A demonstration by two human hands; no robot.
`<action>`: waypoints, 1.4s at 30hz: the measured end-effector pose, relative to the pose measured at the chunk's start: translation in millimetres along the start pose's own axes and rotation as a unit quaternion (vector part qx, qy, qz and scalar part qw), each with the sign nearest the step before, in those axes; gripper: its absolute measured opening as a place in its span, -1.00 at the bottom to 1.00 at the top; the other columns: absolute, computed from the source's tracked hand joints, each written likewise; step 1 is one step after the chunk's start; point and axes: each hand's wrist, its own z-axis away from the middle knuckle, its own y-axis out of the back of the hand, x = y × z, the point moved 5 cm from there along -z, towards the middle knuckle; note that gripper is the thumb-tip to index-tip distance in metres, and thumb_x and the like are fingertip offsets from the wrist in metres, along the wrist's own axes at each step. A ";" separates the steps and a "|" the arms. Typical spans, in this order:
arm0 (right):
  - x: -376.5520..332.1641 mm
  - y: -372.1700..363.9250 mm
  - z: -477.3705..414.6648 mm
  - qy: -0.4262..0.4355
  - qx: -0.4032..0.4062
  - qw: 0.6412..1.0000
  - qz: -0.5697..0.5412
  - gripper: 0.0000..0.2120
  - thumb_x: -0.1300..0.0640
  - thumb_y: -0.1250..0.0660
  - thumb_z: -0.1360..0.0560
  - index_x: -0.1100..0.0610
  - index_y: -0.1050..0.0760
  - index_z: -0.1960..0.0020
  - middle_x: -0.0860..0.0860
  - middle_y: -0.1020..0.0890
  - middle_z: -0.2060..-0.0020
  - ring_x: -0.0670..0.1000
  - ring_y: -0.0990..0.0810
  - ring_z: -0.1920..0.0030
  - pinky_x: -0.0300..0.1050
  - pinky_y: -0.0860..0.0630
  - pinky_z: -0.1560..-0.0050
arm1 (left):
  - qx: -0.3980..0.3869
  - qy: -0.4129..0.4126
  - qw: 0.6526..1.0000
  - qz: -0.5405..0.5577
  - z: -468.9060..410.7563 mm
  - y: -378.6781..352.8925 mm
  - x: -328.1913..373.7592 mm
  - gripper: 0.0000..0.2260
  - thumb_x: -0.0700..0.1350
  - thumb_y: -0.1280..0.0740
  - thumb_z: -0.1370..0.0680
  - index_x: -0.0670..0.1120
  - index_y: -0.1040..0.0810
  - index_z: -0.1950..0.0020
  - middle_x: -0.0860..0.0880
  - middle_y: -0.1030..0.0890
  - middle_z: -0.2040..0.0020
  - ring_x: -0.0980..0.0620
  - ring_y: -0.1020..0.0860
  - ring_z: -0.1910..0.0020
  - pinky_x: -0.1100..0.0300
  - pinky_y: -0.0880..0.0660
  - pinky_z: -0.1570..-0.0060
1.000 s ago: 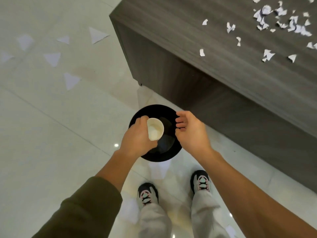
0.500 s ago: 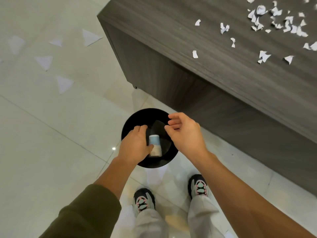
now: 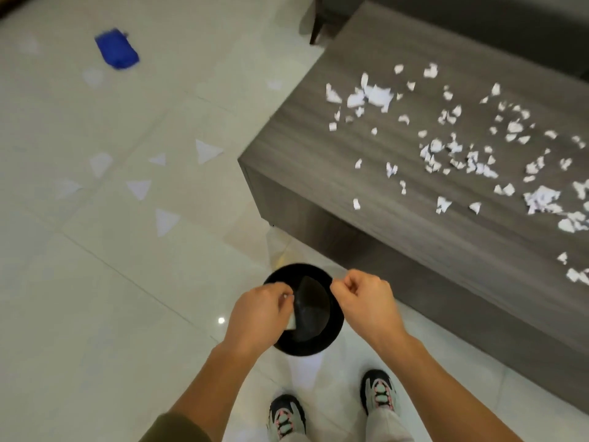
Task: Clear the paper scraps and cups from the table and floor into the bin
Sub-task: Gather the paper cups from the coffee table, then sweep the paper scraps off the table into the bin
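A round black bin (image 3: 306, 349) with a swing lid stands on the floor by the table's near corner. My left hand (image 3: 258, 314) hovers over its left rim, fingers curled round a white paper cup (image 3: 290, 323); only slivers of the cup show past the fingers. My right hand (image 3: 366, 301) is over the right rim, fingers curled, with nothing visible in it. Many white paper scraps (image 3: 446, 148) are strewn over the dark wooden table (image 3: 414, 250). Several white triangular scraps (image 3: 207, 150) lie on the pale tiled floor to the left.
A blurred blue object (image 3: 117, 52) lies on the floor at the far left. A dark chair leg (image 3: 315, 30) stands behind the table. My shoes (image 3: 287, 416) are just behind the bin.
The left hand turned the cup over from mouth-up to tipped down at the bin's opening. The right hand's fingers closed tighter. The view rose, showing more table and floor.
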 end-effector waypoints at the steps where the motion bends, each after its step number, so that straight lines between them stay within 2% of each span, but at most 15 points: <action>1: -10.0 7.7 2.5 0.000 0.004 1.000 -0.011 -0.67 0.14 -0.27 -0.47 0.20 -0.22 0.39 0.09 -0.29 0.49 -0.02 -0.23 0.43 -0.09 -0.21 0.37 | 0.009 -0.008 1.000 -0.002 1.1 13.4 6.0 -0.83 -0.02 -0.23 -0.56 0.01 -0.59 -0.05 0.06 -0.64 0.16 0.10 -0.57 0.18 0.37 -0.35 0.21; 3: -30.4 23.6 6.2 0.003 0.014 1.000 -0.023 -0.69 0.16 -0.27 -0.44 0.19 -0.22 0.40 0.07 -0.27 0.50 -0.04 -0.20 0.43 -0.12 -0.18 0.39 | 0.027 -0.020 0.999 0.001 0.7 40.6 18.6 -0.83 -0.01 -0.23 -0.56 0.02 -0.60 -0.02 0.07 -0.64 0.18 0.09 -0.57 0.17 0.37 -0.33 0.21; 8: -76.2 63.9 2.4 0.022 0.065 0.997 -0.028 -0.69 0.16 -0.28 -0.44 0.22 -0.26 0.40 0.06 -0.31 0.50 -0.02 -0.23 0.42 -0.12 -0.19 0.40 | 0.062 -0.055 0.996 0.024 -19.3 103.7 54.0 -0.79 0.00 -0.23 -0.56 0.05 -0.58 -0.13 0.10 -0.64 0.10 0.12 -0.56 0.11 0.37 -0.35 0.13; 12: -101.2 93.8 -12.9 0.042 0.097 0.994 -0.038 -0.67 0.18 -0.27 -0.42 0.16 -0.22 0.44 0.05 -0.31 0.53 -0.02 -0.24 0.42 -0.16 -0.22 0.40 | 0.068 -0.080 0.994 0.024 -43.2 130.9 77.3 -0.79 -0.02 -0.21 -0.57 0.03 -0.58 -0.13 0.09 -0.62 0.12 0.11 -0.54 0.13 0.31 -0.40 0.12; 17: -110.1 121.6 -38.4 0.047 0.110 0.992 -0.038 -0.68 0.17 -0.26 -0.43 0.14 -0.24 0.44 -0.02 -0.30 0.57 -0.01 -0.25 0.44 -0.11 -0.23 0.37 | 0.066 -0.085 0.994 0.019 -73.4 136.5 96.0 -0.79 -0.03 -0.22 -0.57 0.01 -0.57 -0.14 0.09 -0.63 0.07 0.10 -0.56 0.09 0.27 -0.44 0.09; 23: -97.9 142.7 -70.6 0.044 0.120 0.991 -0.042 -0.68 0.19 -0.26 -0.42 0.13 -0.22 0.45 -0.04 -0.27 0.57 -0.05 -0.20 0.49 -0.20 -0.22 0.44 | 0.070 -0.084 0.994 0.013 -112.1 129.8 112.4 -0.79 -0.03 -0.23 -0.56 0.02 -0.57 -0.14 0.10 -0.64 0.04 0.11 -0.56 0.05 0.33 -0.36 0.11; 28: -90.2 158.9 -97.1 0.043 0.120 0.990 -0.060 -0.67 0.15 -0.26 -0.46 0.12 -0.23 0.44 -0.06 -0.29 0.57 -0.07 -0.22 0.49 -0.25 -0.22 0.46 | 0.063 -0.076 0.995 0.017 -139.1 124.5 127.9 -0.80 -0.04 -0.23 -0.57 -0.01 -0.59 -0.12 0.10 -0.64 0.08 0.11 -0.56 0.09 0.27 -0.43 0.08; 35: -84.9 191.5 -148.5 0.062 0.157 0.984 -0.063 -0.67 0.13 -0.25 -0.47 0.13 -0.26 0.43 -0.04 -0.33 0.56 -0.04 -0.26 0.48 -0.26 -0.24 0.44 | 0.117 -0.076 0.990 0.036 -203.4 138.5 156.2 -0.83 -0.06 -0.29 -0.53 -0.04 -0.61 -0.06 0.06 -0.65 0.08 0.08 -0.54 0.15 0.24 -0.43 0.06; 36: -83.1 195.0 -156.7 0.067 0.166 0.982 -0.061 -0.67 0.14 -0.25 -0.47 0.14 -0.25 0.43 -0.04 -0.32 0.56 -0.04 -0.26 0.48 -0.25 -0.25 0.44 | 0.127 -0.076 0.988 0.042 -215.9 139.1 157.2 -0.82 -0.06 -0.30 -0.52 -0.04 -0.60 -0.08 0.05 -0.64 0.05 0.08 -0.54 0.12 0.23 -0.42 0.03; 38: -78.5 199.1 -173.8 0.074 0.180 0.979 -0.057 -0.65 0.13 -0.26 -0.47 0.13 -0.24 0.44 -0.04 -0.32 0.57 -0.05 -0.26 0.48 -0.26 -0.27 0.41 | 0.128 -0.092 0.987 0.039 -242.3 136.5 156.6 -0.74 -0.04 -0.32 -0.51 -0.06 -0.55 -0.18 0.03 -0.59 -0.10 0.05 -0.51 -0.08 0.20 -0.39 -0.10; 42: -71.6 204.5 -205.6 0.077 0.200 0.975 -0.049 -0.65 0.12 -0.27 -0.48 0.12 -0.29 0.44 -0.05 -0.35 0.56 -0.04 -0.29 0.47 -0.25 -0.26 0.41 | 0.070 -0.138 0.988 -0.002 -293.7 129.6 150.2 -0.49 0.04 -0.36 -0.49 -0.01 -0.35 -0.40 0.02 -0.34 -0.42 0.03 -0.23 -0.41 0.22 -0.17 -0.34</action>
